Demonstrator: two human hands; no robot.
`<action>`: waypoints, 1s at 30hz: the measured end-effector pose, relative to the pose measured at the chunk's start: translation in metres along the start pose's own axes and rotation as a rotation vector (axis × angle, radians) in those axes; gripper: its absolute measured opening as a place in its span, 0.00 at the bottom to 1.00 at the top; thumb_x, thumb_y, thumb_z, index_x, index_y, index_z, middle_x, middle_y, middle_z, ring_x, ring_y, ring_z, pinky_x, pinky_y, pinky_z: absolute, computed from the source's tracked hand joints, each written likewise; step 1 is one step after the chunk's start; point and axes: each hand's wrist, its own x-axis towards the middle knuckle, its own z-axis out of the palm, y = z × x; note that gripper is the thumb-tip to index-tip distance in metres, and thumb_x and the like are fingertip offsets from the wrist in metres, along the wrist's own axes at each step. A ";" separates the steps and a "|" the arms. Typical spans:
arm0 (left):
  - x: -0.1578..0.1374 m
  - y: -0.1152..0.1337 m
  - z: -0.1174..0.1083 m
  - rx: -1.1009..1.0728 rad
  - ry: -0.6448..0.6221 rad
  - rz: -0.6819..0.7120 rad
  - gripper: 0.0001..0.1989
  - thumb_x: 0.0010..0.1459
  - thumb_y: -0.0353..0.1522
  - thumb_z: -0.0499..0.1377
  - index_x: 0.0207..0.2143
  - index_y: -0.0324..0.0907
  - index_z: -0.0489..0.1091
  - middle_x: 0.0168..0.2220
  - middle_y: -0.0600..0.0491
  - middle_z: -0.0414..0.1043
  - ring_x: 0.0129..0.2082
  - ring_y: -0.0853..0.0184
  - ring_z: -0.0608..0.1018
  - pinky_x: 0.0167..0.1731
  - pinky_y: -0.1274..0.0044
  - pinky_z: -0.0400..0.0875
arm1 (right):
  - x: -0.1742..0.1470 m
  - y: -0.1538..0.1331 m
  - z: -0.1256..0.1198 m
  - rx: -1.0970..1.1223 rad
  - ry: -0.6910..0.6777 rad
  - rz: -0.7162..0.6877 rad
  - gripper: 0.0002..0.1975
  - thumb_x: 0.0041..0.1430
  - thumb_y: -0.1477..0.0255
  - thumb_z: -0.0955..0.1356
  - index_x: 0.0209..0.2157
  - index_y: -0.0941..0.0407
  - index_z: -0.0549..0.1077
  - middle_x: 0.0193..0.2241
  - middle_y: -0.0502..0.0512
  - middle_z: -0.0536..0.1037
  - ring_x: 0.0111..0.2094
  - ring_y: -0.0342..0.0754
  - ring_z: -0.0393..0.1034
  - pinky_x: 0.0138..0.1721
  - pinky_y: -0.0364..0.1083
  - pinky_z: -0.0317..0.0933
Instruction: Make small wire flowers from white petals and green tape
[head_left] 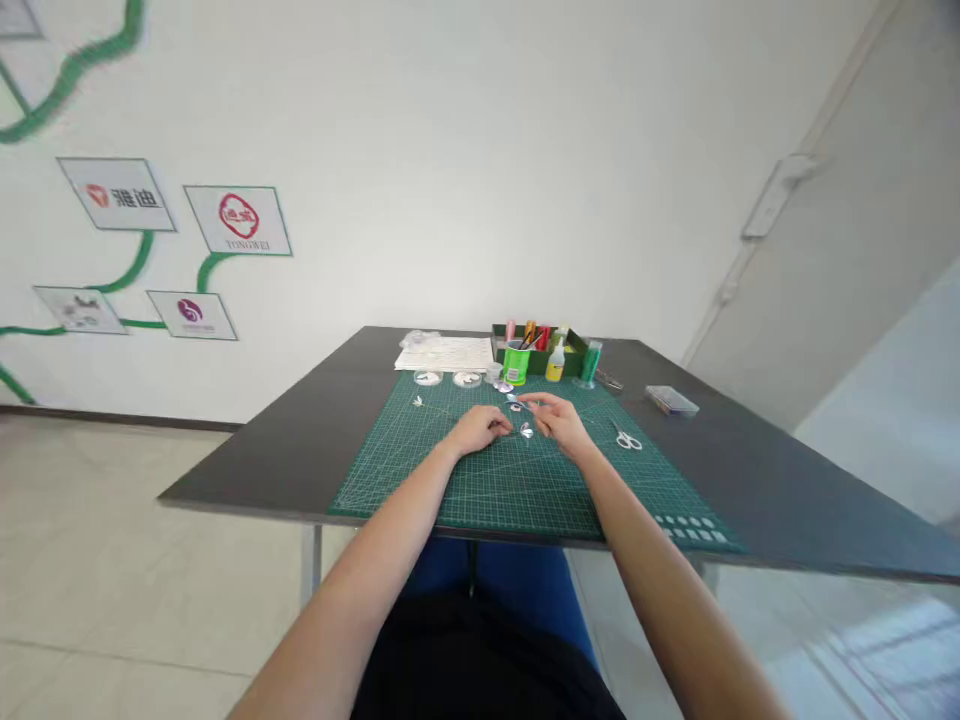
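Note:
My left hand [480,430] rests low over the green cutting mat [465,490], fingers pinched together. From its fingertips a thin stem seems to run to a small white petal-shaped flower piece [526,431]. To the right, my right hand [556,420] is closed in a pinch with the index finger stretched left, on something slim that is too small to name. Just left of those fingertips lie small pale pieces [513,399]. Another small white flower piece [418,401] with a thin stem lies on the mat to the left.
Behind my hands stand shallow dishes [428,379], a bright green cup [516,365] with tools, a glue bottle [556,362] and a dark green box [576,362]. White scissors [627,440] lie on the right. Beyond are a clear case [671,401] and a white sheet stack [446,354].

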 end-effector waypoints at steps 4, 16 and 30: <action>0.000 0.000 0.001 -0.040 0.005 0.009 0.06 0.56 0.24 0.62 0.35 0.39 0.78 0.34 0.51 0.78 0.34 0.69 0.77 0.37 0.80 0.67 | -0.001 -0.002 0.000 -0.026 0.020 0.001 0.24 0.56 0.58 0.69 0.46 0.63 0.75 0.09 0.40 0.57 0.14 0.38 0.45 0.18 0.41 0.40; 0.001 0.005 -0.002 -0.167 0.000 0.017 0.05 0.53 0.25 0.64 0.33 0.38 0.79 0.33 0.51 0.77 0.30 0.70 0.74 0.34 0.79 0.66 | 0.000 -0.003 -0.001 -0.088 0.074 -0.004 0.24 0.57 0.57 0.68 0.45 0.63 0.76 0.09 0.41 0.58 0.14 0.38 0.46 0.19 0.42 0.41; 0.001 0.008 -0.003 -0.202 0.001 0.012 0.05 0.53 0.25 0.64 0.33 0.38 0.79 0.32 0.51 0.77 0.30 0.69 0.74 0.35 0.79 0.67 | 0.005 0.009 -0.006 -0.087 0.133 0.047 0.25 0.55 0.58 0.67 0.47 0.63 0.75 0.10 0.40 0.54 0.14 0.38 0.44 0.18 0.42 0.39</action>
